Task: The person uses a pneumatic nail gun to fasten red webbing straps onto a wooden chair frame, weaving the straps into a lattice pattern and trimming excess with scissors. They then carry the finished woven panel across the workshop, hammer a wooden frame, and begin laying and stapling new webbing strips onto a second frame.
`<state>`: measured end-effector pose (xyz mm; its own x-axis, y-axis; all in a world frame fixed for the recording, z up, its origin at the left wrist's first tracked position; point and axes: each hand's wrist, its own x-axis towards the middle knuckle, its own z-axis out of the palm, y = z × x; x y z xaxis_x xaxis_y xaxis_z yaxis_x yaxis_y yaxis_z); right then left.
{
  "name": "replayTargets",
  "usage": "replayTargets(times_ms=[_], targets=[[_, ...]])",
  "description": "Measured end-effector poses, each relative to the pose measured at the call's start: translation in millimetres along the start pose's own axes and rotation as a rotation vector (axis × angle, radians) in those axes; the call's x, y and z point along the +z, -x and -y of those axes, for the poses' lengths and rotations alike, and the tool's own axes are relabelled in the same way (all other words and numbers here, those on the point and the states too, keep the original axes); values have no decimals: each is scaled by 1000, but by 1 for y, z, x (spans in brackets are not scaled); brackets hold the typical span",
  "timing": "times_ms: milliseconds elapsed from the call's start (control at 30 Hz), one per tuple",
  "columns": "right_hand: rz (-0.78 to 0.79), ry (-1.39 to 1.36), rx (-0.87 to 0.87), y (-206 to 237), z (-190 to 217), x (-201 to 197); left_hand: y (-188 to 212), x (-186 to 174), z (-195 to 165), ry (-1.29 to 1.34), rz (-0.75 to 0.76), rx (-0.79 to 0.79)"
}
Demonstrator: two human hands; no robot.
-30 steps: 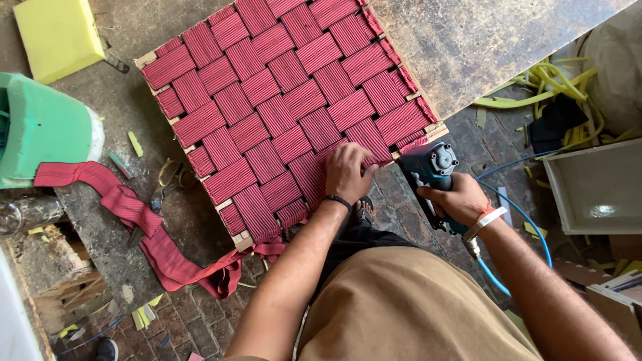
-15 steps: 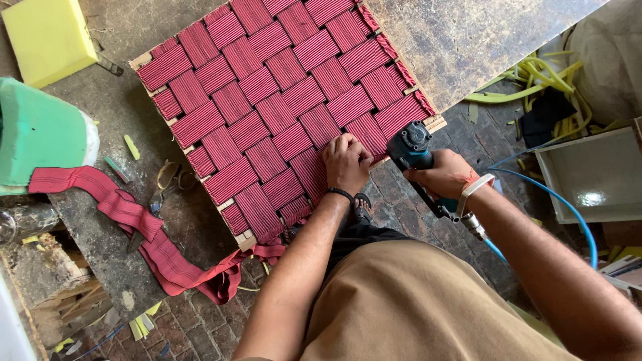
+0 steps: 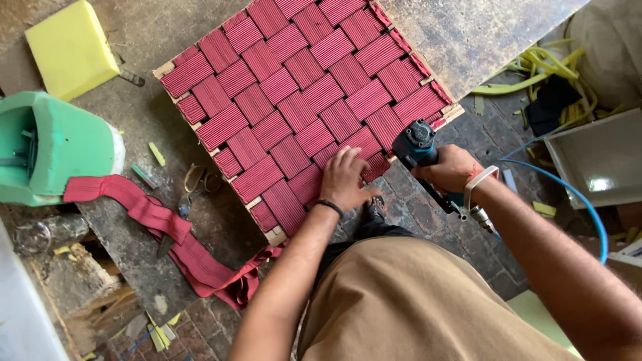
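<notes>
A square wooden frame woven with red webbing straps (image 3: 301,107) lies on a worn workbench (image 3: 481,33). My left hand (image 3: 348,180) presses flat on the webbing near the frame's near edge, fingers spread. My right hand (image 3: 451,170) grips a blue pneumatic staple gun (image 3: 418,150), its nose against the frame's near edge just right of my left hand. A blue air hose (image 3: 575,194) runs from the gun's handle off to the right.
A loose length of red webbing (image 3: 167,234) trails off the bench at the lower left. A yellow foam block (image 3: 70,47) and a green foam piece (image 3: 60,150) sit at the left. Scissors (image 3: 190,184) lie beside the frame. Yellow scraps and a grey tray (image 3: 602,157) are at the right.
My right hand has brought the staple gun left and up from beside the bench to the frame's near edge. My left hand has stayed pressed on the webbing.
</notes>
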<state>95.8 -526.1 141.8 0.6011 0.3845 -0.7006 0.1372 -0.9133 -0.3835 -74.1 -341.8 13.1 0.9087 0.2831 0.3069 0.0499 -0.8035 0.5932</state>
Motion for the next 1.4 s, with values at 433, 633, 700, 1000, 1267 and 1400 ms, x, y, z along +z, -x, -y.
replayTargets(times_ms=[433,633,700,1000,1267,1400], targets=[[-90,-137,14,26,-3,42,-3,25,-6,-60,-22,-231],[-82,-77,31,23,3,47,-4,16,-6,-67,11,-226],[-72,-88,26,27,5,49,-4,16,-6,-7,18,-237],[-68,-24,-31,29,11,70,12,1,43,456,-103,-157],[-109,-103,72,28,-9,51,32,-31,35,204,121,-108],[-119,-253,23,32,-21,36,30,-43,16,21,175,42]])
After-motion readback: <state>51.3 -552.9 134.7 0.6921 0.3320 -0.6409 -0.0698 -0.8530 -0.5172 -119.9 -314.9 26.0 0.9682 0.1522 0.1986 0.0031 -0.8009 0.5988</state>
